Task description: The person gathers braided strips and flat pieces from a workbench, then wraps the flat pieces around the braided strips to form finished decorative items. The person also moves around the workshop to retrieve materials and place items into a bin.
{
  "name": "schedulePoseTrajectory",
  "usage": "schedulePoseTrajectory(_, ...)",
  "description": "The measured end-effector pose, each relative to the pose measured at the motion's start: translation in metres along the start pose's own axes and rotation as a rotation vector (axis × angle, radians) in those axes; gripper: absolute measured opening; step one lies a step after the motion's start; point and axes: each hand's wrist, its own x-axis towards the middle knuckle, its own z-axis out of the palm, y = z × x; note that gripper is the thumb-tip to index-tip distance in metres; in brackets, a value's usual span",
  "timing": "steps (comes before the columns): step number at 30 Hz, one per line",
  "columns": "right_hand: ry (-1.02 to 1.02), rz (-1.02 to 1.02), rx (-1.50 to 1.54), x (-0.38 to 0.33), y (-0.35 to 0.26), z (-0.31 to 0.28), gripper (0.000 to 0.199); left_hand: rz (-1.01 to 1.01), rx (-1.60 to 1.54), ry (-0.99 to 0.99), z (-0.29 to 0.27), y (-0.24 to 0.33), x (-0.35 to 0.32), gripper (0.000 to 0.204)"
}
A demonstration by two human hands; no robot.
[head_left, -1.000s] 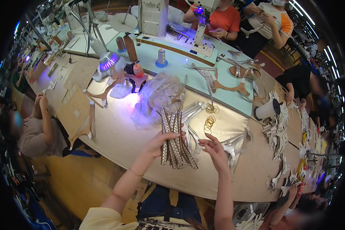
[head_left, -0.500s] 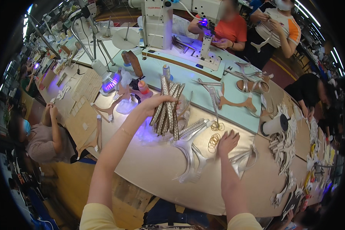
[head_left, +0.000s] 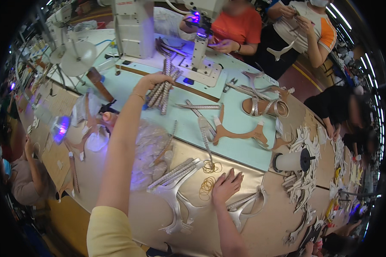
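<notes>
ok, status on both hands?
Left hand gripping bundle of glittery strips over the mint-green mat. Right hand flat on tan tabletop. Nothing blocking.

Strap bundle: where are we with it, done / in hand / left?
Done: the strap bundle is gathered and lifted off the gold sheet. In hand: the left hand grips it at full reach over the pale green table, near the sewing machine. The right hand rests flat by the loose rubber bands. Left: the bundle is not yet set down; silver sandal uppers lie untouched.
</notes>
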Motion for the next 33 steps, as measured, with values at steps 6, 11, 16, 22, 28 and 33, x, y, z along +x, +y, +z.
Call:
schedulePoseTrajectory(6, -0.017, 0.014, -0.021, 0.001, -0.001, 0.001, 0.045, 0.054, 0.061, 0.091, -0.009, -0.002, 0.024, 0.054)
schedulePoseTrajectory(11, -0.033, 0.025, -0.014, 0.001, -0.003, -0.001, 0.045, 0.195, 0.407, 0.083, -0.006, -0.014, 0.029, 0.111)
schedulePoseTrajectory(16, -0.021, 0.006, 0.005, 0.001, -0.002, -0.001, 0.045, 0.245, 0.431, 0.171, -0.021, -0.026, 0.041, 0.134)
schedulePoseTrajectory(22, -0.047, 0.014, 0.012, 0.001, -0.001, -0.001, 0.044, 0.186, 0.632, 0.263, -0.025, -0.026, 0.046, 0.148)
schedulePoseTrajectory(28, -0.044, 0.016, -0.004, 0.000, 0.000, 0.000, 0.044, 0.042, 0.766, 0.290, -0.024, -0.009, 0.026, 0.157)
schedulePoseTrajectory(33, -0.037, 0.015, -0.007, 0.001, -0.001, -0.001, 0.044, -0.037, 0.831, 0.350, -0.014, -0.012, 0.030, 0.156)
